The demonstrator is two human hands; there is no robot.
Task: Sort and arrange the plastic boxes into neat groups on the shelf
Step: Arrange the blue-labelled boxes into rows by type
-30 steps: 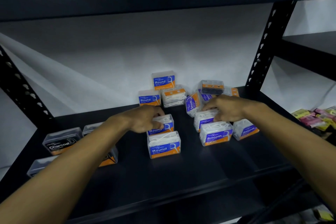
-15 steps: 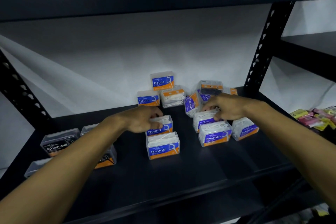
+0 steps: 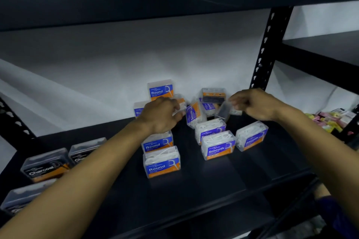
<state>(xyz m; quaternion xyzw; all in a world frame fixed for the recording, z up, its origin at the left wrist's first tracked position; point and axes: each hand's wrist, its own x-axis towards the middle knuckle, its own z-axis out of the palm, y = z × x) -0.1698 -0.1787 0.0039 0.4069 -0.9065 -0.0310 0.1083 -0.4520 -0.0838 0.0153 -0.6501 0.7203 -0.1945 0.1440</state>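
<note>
Head view: we see three groups started on the shelf [image 3: 213, 184], a jumble left at centre. Our left hand [image 3: 161, 116] grasps a white box [image 3: 181, 105]; our right hand [image 3: 256, 105] pinches a dark box [image 3: 223, 111].

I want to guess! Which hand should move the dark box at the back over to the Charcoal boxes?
Probably the right hand: it already pinches a tilted dark box beside the pile. The left hand is busy gripping a white box, though the Charcoal boxes sit on its side.
</note>
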